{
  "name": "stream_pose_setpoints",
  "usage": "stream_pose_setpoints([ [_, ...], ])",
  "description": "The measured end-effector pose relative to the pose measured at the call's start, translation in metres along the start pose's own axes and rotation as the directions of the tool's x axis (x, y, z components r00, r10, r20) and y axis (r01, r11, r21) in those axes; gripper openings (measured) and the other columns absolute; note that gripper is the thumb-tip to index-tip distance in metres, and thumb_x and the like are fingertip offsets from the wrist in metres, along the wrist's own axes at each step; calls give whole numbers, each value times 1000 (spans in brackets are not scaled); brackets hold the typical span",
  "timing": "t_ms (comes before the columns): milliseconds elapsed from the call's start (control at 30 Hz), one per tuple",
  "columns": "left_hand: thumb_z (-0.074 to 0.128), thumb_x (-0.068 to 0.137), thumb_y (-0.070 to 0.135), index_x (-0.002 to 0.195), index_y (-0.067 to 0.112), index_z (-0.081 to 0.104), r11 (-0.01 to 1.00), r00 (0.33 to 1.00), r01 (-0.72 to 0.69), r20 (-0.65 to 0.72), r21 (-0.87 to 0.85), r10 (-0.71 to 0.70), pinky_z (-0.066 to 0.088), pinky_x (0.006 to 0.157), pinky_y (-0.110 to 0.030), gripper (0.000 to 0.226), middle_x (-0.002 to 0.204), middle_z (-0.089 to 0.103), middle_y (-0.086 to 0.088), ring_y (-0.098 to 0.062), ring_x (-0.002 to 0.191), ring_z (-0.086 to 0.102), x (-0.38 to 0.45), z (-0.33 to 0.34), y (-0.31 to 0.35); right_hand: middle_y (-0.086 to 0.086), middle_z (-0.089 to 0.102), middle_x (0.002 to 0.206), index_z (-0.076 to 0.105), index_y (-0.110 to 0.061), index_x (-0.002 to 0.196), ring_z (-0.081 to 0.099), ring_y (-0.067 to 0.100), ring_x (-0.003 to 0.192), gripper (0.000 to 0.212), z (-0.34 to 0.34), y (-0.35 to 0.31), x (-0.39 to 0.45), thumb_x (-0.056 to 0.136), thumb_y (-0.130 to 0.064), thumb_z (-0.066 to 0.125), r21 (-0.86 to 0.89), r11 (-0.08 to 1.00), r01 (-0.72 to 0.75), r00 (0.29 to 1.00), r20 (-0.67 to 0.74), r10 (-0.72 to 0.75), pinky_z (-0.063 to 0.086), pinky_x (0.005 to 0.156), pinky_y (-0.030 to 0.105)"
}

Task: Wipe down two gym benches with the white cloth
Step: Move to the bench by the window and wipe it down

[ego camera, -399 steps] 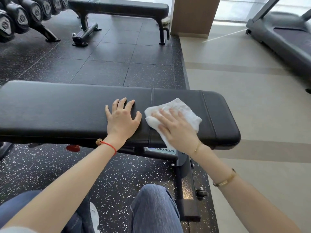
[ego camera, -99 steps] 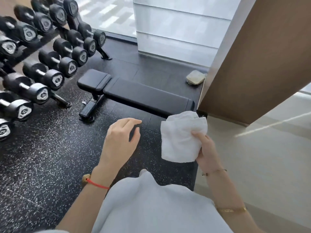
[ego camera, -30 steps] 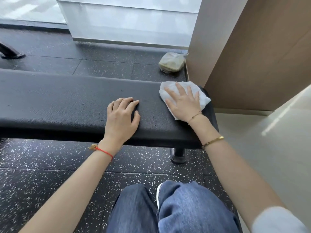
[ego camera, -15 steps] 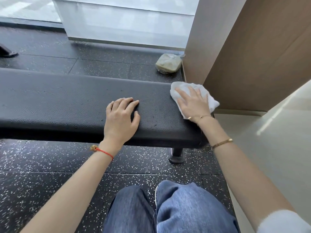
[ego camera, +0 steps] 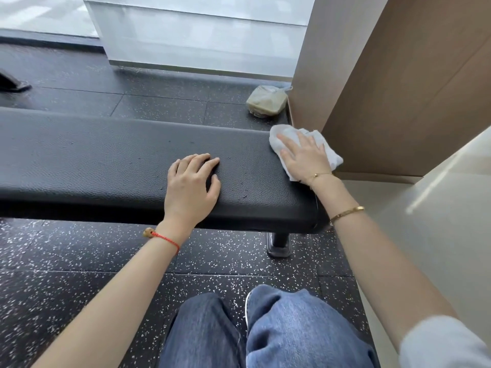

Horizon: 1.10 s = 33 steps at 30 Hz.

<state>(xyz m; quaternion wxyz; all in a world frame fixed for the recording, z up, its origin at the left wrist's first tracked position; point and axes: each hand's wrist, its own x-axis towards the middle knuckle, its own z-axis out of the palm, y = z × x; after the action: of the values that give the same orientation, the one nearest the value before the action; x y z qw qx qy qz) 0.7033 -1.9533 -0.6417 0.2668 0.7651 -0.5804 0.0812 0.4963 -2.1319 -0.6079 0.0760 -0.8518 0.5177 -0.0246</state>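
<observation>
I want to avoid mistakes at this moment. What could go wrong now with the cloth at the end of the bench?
1. The white cloth overhangs the end of the bench under the right hand; it might slip off.
2. The left hand rests on the pad; that spot may get missed.

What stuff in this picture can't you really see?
Head view, the only one:
- The bench runs off the left edge, so its other end is cut off.
- The part of the white cloth under the right hand is covered.
- The bench's underside and most of its leg are hidden by the pad.
- What is inside the small bag on the floor is too unclear to tell.
</observation>
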Motion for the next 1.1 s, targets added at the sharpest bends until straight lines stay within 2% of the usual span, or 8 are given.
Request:
stream_pose_setpoints([
  [133,48,93,31,127,21,63,1000,1000,-1,-4,0,1,32,113,-45,39,133,60,0,-23,128,50,0,1,-2,4,29,158,36,-41,147,20,29,148,45,8,-8,-72,102,-43,35,39,978,203,974,-115,-197,14,120,48],
  [233,47,93,31,127,21,63,1000,1000,1,-3,1,-1,32,113,-45,39,133,60,0,-23,128,50,0,2,-2,-2,30,158,31,-47,147,18,25,150,46,13,1,-123,101,-50,30,9,963,269,957,-115,-266,13,121,43],
  [333,47,93,31,127,21,63,1000,1000,3,-2,-8,-3,32,113,-46,39,134,60,-1,-24,128,50,0,1,-1,-2,28,159,29,-47,148,16,24,150,46,9,15,-100,102,-47,33,1,983,185,978,-98,-184,10,122,40],
  [500,45,93,32,127,21,63,1000,1000,3,13,0,-3,32,113,-45,40,133,60,0,-23,128,50,0,-1,0,3,16,163,25,-43,151,10,27,150,47,-5,10,-14,104,-43,28,3,1000,9,1000,-10,-9,8,121,47],
  [733,51,97,25,132,17,60,997,996,20,87,-69,-14,28,117,-45,36,138,57,-3,-24,132,46,4,-10,3,4,29,158,30,-42,150,18,30,149,48,14,-27,-85,102,-47,32,-21,922,387,920,-55,-387,14,121,47],
  [833,51,97,22,130,14,60,991,1000,19,11,-130,-18,33,114,-44,35,134,59,-5,-24,128,50,10,-28,-9,2,25,160,24,-43,151,13,27,150,49,10,-24,-71,102,-47,31,-41,942,333,942,-24,-334,10,122,44],
  [967,53,95,17,127,12,61,997,995,69,-66,-36,-72,38,110,-44,33,129,62,-6,-26,124,54,11,-52,-57,4,19,162,22,-42,152,10,29,150,49,4,-62,-14,104,-44,28,-23,975,219,976,-1,-219,7,122,47],
  [1100,49,94,19,125,12,63,984,984,167,-72,55,-163,38,108,-49,35,128,64,-8,-29,123,55,9,-59,-108,5,22,160,22,-42,152,12,32,149,49,24,-126,-23,103,-47,25,-66,905,419,908,4,-420,9,120,48],
])
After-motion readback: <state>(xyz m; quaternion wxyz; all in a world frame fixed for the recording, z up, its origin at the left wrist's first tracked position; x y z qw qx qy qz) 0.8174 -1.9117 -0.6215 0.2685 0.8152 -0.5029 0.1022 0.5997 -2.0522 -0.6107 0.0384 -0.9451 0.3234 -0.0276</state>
